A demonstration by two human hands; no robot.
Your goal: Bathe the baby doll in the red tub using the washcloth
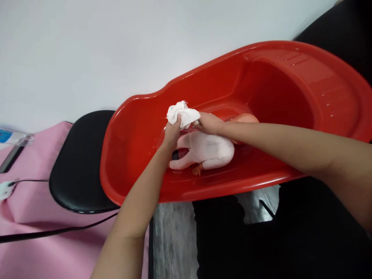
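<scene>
Left forearm (138, 205) leads to the left grip (173, 134), closed on a white cloth (180, 113); beside it, the right grip (210, 123) meets the cloth, its hold unclear; beneath both, a doll (213, 149) lies in a red tub (128, 143).

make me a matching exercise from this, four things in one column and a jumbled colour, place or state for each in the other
1 tub
2 cloth
3 doll
4 seat

A lying down, dressed in white
B black
C glossy red
D gripped by the left hand

Pairs: 1-C, 2-D, 3-A, 4-B
</scene>
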